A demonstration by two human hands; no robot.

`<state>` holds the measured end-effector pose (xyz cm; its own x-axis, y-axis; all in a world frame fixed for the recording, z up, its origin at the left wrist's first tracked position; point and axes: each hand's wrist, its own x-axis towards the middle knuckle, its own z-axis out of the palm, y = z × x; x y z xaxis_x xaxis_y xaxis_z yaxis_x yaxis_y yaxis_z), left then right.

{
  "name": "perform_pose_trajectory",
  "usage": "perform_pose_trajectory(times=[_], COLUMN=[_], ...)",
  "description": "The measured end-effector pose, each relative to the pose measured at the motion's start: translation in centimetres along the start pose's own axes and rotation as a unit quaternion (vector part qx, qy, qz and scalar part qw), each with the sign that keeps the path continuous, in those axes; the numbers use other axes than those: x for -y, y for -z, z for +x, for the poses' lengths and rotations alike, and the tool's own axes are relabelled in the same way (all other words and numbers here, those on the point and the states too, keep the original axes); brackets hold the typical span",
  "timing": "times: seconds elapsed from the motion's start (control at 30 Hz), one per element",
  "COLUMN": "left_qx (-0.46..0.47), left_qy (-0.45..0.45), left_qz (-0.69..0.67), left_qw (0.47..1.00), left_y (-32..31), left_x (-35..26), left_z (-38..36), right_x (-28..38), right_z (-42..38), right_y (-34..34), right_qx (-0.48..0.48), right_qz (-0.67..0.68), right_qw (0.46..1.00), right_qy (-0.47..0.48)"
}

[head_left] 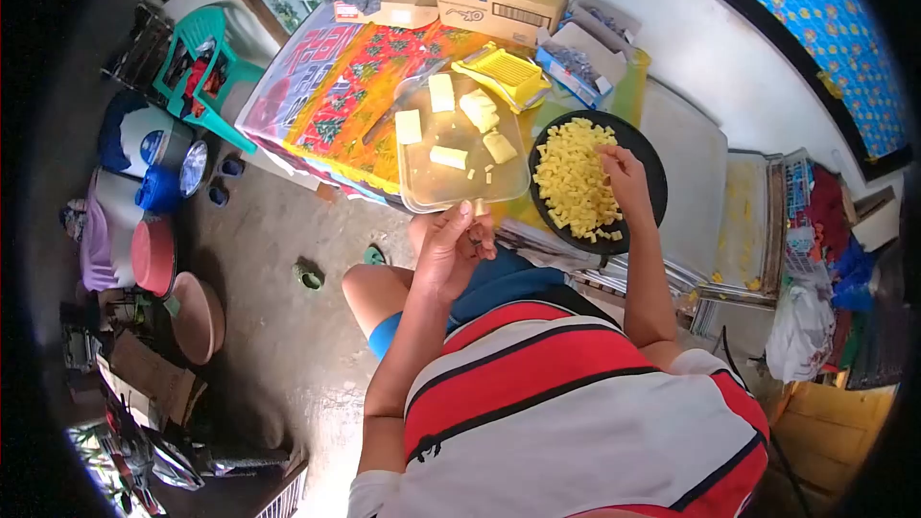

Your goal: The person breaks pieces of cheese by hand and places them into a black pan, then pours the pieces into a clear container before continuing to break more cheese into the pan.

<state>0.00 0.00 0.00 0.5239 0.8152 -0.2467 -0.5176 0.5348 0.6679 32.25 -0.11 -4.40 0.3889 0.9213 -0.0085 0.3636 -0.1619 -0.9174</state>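
Note:
My left hand [453, 247] is at the near edge of a clear plastic tray [422, 194], its fingers closed around a small pale yellow piece [481, 208]. Several larger pale yellow blocks [448, 157] and a few crumbs lie in the tray. To the right, a round black pan [645, 147] holds a heap of small yellow cubes [574, 177]. My right hand [627, 176] reaches over the pan's right side, fingers bent together and touching the cubes; what is between the fingertips is hidden. A long grey knife-like tool [391, 113] lies left of the tray.
A ribbed yellow plastic holder [506, 72] sits behind the tray. Cardboard boxes [501, 8] and an open blue-and-white box [576, 65] stand farther back on the patterned tablecloth [369, 67]. A green chair [203, 62] and basins [197, 317] are on the left.

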Motion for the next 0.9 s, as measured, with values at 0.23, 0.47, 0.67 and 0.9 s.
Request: perform_pose_trajectory(times=[0.23,0.47,0.67,0.9], left_qx=[-0.012,-0.031,-0.009,-0.022], left_qy=[0.014,-0.005,0.019,0.025], left_qz=[0.023,0.083,0.067,0.062], left_qw=[1.0,0.996,0.998,0.998], left_y=[-0.9,-0.7,-0.6,-2.0], left_x=[-0.2,0.3,0.1,0.7], left_z=[-0.2,-0.5,-0.6,-0.6], right_x=[10.4,12.0,11.8,11.7], right_z=[-6.3,-6.8,-7.1,-7.7], right_y=[-6.4,-8.1,-8.3,-7.8], right_qx=[0.216,0.225,0.209,0.21], right_qz=[0.131,0.028,0.036,0.021], right_qw=[0.952,0.933,0.935,0.94], right_qy=[0.172,0.279,0.285,0.268])
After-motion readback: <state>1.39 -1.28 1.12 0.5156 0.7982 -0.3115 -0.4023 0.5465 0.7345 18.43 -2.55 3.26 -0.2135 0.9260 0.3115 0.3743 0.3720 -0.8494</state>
